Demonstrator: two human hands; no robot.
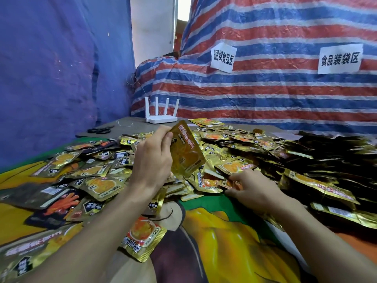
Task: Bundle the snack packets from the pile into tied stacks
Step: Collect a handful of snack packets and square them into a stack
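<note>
A wide pile of gold and black snack packets (234,148) covers the table from left to right. My left hand (153,158) is raised above the pile and grips a few gold packets (186,152) held upright, thumb on the front face. My right hand (255,188) lies low at the pile's near edge, its fingertips pinching a gold packet with an orange picture (229,183) that still lies among the others. One loose gold packet (142,237) lies alone near the front, under my left forearm.
Black scissors (101,130) and a thin white string (125,124) lie at the back left. A white router (161,117) with several antennas stands behind the pile. A striped tarp (265,88) with two paper signs forms the back wall. A printed cloth (224,231) covers the table.
</note>
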